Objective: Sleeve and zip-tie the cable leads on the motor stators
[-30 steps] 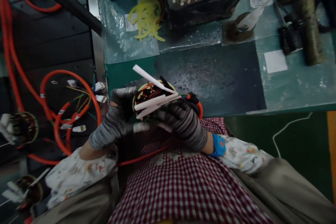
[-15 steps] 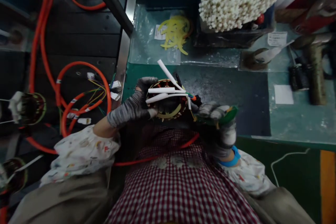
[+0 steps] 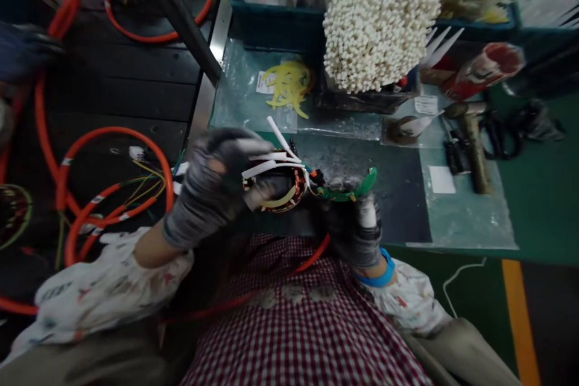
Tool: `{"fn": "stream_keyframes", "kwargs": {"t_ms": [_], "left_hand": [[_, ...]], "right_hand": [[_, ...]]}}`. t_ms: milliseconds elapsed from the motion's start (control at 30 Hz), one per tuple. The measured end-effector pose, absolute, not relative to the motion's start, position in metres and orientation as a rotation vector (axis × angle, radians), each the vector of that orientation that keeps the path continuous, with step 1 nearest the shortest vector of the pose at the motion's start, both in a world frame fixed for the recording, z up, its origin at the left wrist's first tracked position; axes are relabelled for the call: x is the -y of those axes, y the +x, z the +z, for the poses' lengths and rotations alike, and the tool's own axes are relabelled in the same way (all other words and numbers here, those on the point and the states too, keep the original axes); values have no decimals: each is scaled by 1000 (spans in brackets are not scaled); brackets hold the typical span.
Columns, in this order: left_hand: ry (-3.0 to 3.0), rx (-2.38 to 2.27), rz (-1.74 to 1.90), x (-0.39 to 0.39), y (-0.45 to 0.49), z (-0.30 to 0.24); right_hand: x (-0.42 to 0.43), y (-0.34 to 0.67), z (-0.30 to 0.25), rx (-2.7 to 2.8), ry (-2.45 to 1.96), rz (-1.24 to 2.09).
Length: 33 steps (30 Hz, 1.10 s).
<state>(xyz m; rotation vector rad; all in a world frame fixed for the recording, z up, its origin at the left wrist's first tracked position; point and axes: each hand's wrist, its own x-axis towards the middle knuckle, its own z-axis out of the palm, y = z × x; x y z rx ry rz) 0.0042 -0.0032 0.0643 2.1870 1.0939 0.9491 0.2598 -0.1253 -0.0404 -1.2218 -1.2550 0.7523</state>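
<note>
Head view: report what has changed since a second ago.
The right hand has moved off to the right of the wound ring and now holds a green curved board, unseen a second ago. The left hand, blurred, has drawn outward at the ring's left; whether it still touches the ring is unclear. The yellow strips and the hammer lie as before.

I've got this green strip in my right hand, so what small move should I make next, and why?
Perhaps steady the copper-wound ring with your left hand first. Your right hand holds the green strip close beside the ring, white tubes stretch over it, and the left hand is too blurred to confirm a firm grip.
</note>
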Motion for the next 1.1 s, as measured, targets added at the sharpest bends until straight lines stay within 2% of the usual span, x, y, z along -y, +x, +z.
{"fn": "stream_keyframes", "kwargs": {"t_ms": [100,267,467,700,933,1100], "left_hand": [[2285,-828,760,5,41,76],[2277,-735,660,-6,64,77],[2307,-827,636,-2,52,71],[2457,-824,630,-5,44,68],[2496,-774,753,11,48,83],[2373,-734,783,19,51,84]], "right_hand": [[123,266,-36,1215,-1234,620],[120,277,-41,1350,-1271,445],[117,258,-46,1115,-1363,669],[111,251,-21,1040,-1241,781],[118,248,-16,1081,-1183,576],[120,244,-14,1113,-1144,690]]}}
